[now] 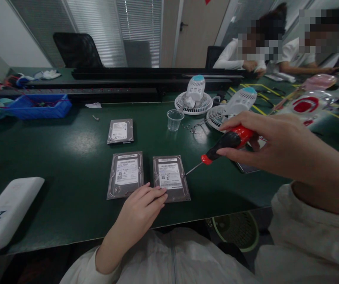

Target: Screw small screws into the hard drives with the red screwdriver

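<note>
My right hand point(278, 142) is closed around the red-and-black handle of a screwdriver point(225, 144). Its thin metal shaft slants down to the left, and the tip meets the right edge of a hard drive point(172, 193). On that drive's lower left corner lie the outstretched fingers of my left hand point(141, 209), partly covering it. A second hard drive point(127, 171) lies flat just to the left, its lower right corner near my left fingers. Farther back is a smaller-looking third hard drive point(120, 131). Each drive has a white label facing up.
A clear plastic cup point(174, 120) stands beside small loose screws point(192, 128). White fan parts point(194, 94) sit behind. At left are a blue bin point(39, 106) and a white power bank point(12, 209). Two people sit at the far right. A green basket point(236, 230) is below the table edge.
</note>
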The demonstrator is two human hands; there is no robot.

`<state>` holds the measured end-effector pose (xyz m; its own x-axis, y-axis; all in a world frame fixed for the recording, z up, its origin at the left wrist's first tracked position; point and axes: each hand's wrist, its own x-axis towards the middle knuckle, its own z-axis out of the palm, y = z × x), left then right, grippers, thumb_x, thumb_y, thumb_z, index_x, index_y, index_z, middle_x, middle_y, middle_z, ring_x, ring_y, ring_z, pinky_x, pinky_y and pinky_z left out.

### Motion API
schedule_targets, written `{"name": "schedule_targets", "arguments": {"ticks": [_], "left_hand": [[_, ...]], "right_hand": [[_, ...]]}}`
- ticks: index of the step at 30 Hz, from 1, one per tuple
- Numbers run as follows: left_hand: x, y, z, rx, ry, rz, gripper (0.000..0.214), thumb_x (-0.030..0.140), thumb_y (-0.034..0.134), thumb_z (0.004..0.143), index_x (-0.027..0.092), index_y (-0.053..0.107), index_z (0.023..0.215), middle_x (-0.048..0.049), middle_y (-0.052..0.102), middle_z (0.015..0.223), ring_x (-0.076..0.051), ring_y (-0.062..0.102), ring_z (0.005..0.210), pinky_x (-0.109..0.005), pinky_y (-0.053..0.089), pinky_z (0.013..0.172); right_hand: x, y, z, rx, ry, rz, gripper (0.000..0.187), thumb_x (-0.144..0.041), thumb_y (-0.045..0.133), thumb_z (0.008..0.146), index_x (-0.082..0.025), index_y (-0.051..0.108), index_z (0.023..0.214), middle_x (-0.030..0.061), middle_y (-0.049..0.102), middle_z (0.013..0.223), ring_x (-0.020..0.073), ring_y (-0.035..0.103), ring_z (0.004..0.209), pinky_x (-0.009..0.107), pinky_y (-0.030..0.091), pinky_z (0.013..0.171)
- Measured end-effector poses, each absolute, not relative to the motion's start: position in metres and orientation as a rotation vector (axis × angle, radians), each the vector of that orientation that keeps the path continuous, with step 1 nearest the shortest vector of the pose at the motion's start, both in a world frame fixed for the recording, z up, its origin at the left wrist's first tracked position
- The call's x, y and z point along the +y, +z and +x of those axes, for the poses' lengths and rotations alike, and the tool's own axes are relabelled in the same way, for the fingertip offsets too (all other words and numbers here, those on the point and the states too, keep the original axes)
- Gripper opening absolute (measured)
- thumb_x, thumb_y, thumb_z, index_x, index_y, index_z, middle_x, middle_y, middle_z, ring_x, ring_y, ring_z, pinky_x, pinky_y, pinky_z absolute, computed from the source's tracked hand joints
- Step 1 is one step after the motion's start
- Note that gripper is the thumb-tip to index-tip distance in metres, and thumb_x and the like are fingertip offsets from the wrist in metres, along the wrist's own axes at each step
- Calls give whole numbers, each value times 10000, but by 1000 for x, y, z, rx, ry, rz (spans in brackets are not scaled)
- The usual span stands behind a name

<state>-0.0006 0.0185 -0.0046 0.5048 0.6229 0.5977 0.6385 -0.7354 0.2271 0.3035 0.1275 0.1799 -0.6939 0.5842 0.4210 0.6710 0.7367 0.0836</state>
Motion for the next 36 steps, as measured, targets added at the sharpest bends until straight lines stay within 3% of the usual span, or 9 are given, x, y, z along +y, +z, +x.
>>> {"name": "schedule_targets", "arguments": {"ticks": [3, 9, 12, 16, 20, 25, 29, 32, 36], "left_hand": [[18, -6, -1, -1139, -1060, -2711, 208, 132, 576, 1081, 137, 738, 1213, -118, 825, 1208, -255, 799, 1059, -522, 676, 1029], [18, -6, -1, -1144, -1072, -2717, 199, 130, 580, 1080, 139, 728, 1213, -115, 823, 1214, -262, 795, 1062, -539, 677, 1022], [18, -6, -1, -1136, -1070, -2715, 198, 138, 576, 1084, 148, 726, 1212, -114, 825, 1210, -255, 799, 1050, -527, 680, 1019], [18, -5, -1, -1143, -1063, -2719, 193, 136, 588, 1078, 153, 725, 1213, -112, 826, 1205, -253, 800, 1040, -534, 680, 1020], [18, -5, -1, -1145, -1065, -2724, 196, 123, 588, 1074, 137, 725, 1213, -119, 823, 1212, -263, 797, 1051, -544, 677, 1024], [18, -6, -1, -1142, -1091, -2725, 202, 103, 621, 1047, 130, 734, 1212, -121, 824, 1210, -270, 797, 1063, -546, 673, 1027], [18, -6, -1, -1132, -1081, -2721, 192, 108, 617, 1051, 130, 734, 1202, -119, 826, 1207, -267, 799, 1047, -538, 679, 1013], [18, -5, -1, -1135, -1068, -2722, 194, 117, 603, 1061, 133, 735, 1202, -118, 826, 1208, -263, 799, 1043, -534, 683, 1008], [19, -5, -1, -1140, -1065, -2718, 199, 119, 594, 1066, 138, 738, 1202, -110, 831, 1202, -261, 804, 1047, -525, 684, 1008]], "right_hand": [[128, 177, 303, -2545, -328, -993, 566, -723, 532, 1016, -215, 643, 1239, 18, 676, 763, 213, 623, 598, 314, 400, 603], [131, 174, 299, -2563, -543, -1079, 639, -777, 391, 1029, -206, 670, 1096, -10, 503, 574, 204, 460, 470, 309, 245, 523], [130, 176, 301, -2619, -322, -1005, 504, -633, 497, 1019, -188, 586, 1238, 58, 672, 838, 228, 620, 612, 334, 401, 555], [128, 179, 303, -2650, -121, -901, 402, -391, 579, 945, -228, 506, 1304, 89, 681, 1119, 248, 715, 867, 346, 522, 652], [129, 178, 299, -2596, -143, -905, 230, -385, 625, 957, -252, 521, 1115, 21, 655, 921, 193, 645, 690, 314, 457, 586], [133, 175, 298, -2568, -413, -1046, 338, -589, 630, 980, -265, 537, 975, -41, 518, 618, 187, 490, 513, 311, 272, 534], [131, 177, 304, -2638, -275, -1002, 364, -524, 596, 970, -233, 540, 1181, 41, 683, 879, 238, 658, 670, 357, 444, 586], [129, 181, 306, -2675, -134, -865, 378, -377, 571, 952, -224, 485, 1286, 98, 682, 1117, 253, 720, 864, 380, 561, 694], [127, 183, 304, -2648, -71, -787, 252, -354, 616, 971, -242, 516, 1173, 39, 650, 1023, 174, 678, 748, 307, 544, 616]]}}
